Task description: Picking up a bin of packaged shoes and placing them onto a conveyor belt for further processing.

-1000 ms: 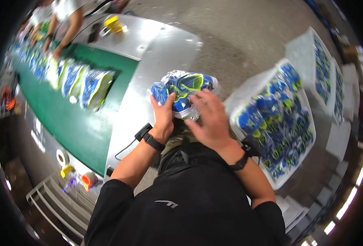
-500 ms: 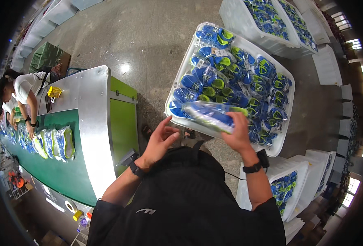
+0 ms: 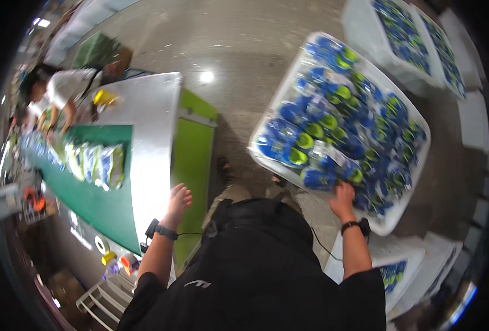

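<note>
My left hand (image 3: 179,203) hangs with its fingers loosely apart, holding nothing, beside the green side panel of the workbench. My right hand (image 3: 342,202) is at the near rim of a large white bin (image 3: 277,169). Its fingertips meet a clear-bagged pair of blue and lime shoes (image 3: 328,172) lying on top there; blur hides whether they still grip it. The bin is filled with more bagged blue and lime shoes (image 3: 377,149).
On the left stands a workbench with a metal end (image 3: 155,121) and a green belt (image 3: 117,207), where bagged shoes (image 3: 109,165) lie in a row. A co-worker (image 3: 70,91) leans over its far side. More shoe-filled white bins (image 3: 374,47) stand at the far right.
The bagged shoes in my right hand have come down onto the near part of the bin's load. My left hand has moved left, away from the bin. The view has swung left.
</note>
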Demonstrator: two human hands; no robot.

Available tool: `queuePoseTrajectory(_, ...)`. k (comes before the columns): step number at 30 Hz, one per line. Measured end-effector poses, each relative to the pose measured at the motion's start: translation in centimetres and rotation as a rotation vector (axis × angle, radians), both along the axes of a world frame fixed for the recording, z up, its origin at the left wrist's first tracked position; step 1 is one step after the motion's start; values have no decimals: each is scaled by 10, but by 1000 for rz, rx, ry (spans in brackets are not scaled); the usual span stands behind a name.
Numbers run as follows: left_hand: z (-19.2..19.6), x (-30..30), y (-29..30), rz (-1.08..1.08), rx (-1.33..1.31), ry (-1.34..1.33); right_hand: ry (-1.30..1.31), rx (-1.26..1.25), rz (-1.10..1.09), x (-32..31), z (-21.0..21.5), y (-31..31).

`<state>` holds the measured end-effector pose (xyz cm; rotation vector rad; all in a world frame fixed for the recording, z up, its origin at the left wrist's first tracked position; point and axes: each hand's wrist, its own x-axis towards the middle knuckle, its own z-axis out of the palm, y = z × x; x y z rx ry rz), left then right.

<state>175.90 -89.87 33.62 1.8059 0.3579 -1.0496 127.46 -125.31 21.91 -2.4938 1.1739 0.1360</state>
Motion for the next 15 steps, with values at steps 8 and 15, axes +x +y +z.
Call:
queuePoseTrajectory(8,-54,107,112,76,286,-237,28,107,-220,-8,5,3)
queuePoseTrajectory(15,-59,268,197,192,705,-851,-155,222,-540,95,26,-11)
